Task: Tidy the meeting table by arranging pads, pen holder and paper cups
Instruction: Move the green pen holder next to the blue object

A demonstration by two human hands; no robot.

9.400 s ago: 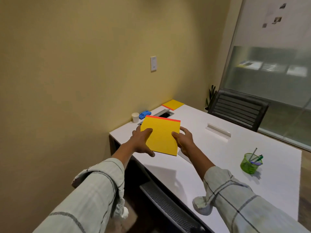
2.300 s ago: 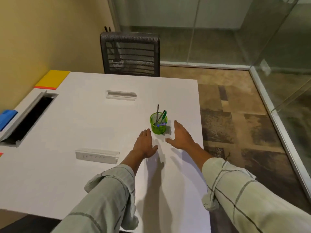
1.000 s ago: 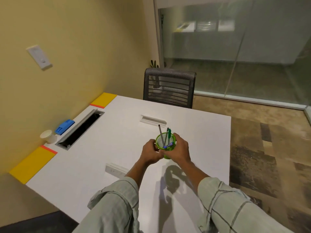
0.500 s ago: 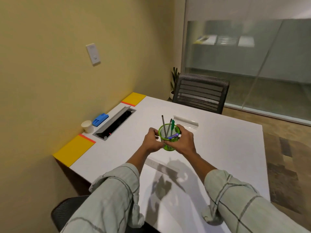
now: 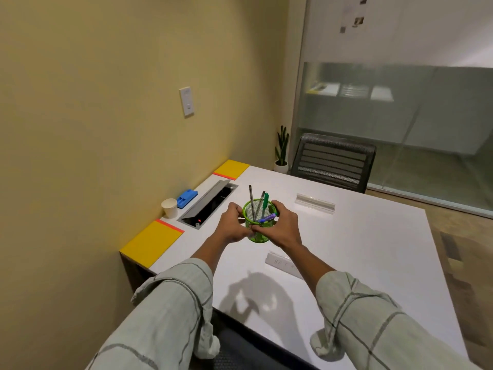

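I hold a green mesh pen holder (image 5: 258, 214) with several pens in the air above the white table (image 5: 373, 249). My left hand (image 5: 232, 226) grips its left side and my right hand (image 5: 283, 227) wraps its right side. One yellow pad (image 5: 152, 242) lies flat at the near left corner by the wall. A second yellow pad (image 5: 231, 169) lies at the far left corner. A white paper cup (image 5: 170, 208) stands upright near the wall between them.
A blue holder (image 5: 186, 198) lies beside the cup. An open cable box (image 5: 210, 203) is sunk into the table along the wall. Two white nameplate stands (image 5: 314, 203) (image 5: 282, 263) sit on the table. A black mesh chair (image 5: 333, 161) stands at the far side.
Both hands closed on the pen holder and lifted it off the table. They have carried it leftward, toward the wall side. Earlier I held a yellow pad, which now lies at the near corner.
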